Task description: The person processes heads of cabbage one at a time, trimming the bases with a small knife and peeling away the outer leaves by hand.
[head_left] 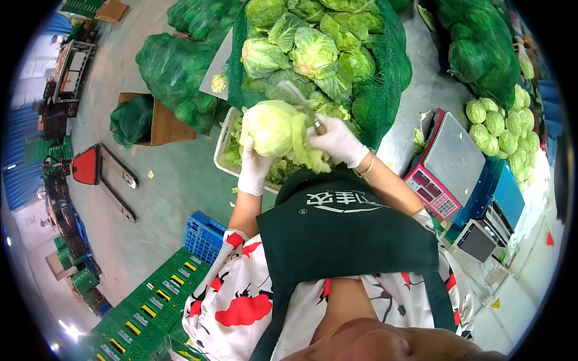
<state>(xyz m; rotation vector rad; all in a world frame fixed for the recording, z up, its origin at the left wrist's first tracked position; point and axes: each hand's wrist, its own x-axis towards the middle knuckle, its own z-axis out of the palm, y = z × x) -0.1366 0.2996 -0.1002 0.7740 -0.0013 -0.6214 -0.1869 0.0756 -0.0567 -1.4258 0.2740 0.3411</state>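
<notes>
My left hand [255, 167], in a white glove, grips a pale green cabbage [268, 127] from below and the left. In my gloved right hand [341, 142] is a knife [319, 124], its blurred blade pointing up and left just over the cabbage. A loosened outer leaf [301, 143] hangs from the cabbage's right side beside my right fingers. Underneath stands a white crate [224, 147] with leaves in it, partly hidden by the cabbage and my hands. Just beyond my hands, whole cabbages [314, 51] fill an opened green mesh bag [386, 84].
On the right are a scale [454, 157] and a pile of trimmed cabbages [509, 129]. Full mesh bags [174, 69] and a cardboard box [168, 123] stand to the left, near a red pallet jack [88, 166]. Green crates [150, 295] are stacked at lower left.
</notes>
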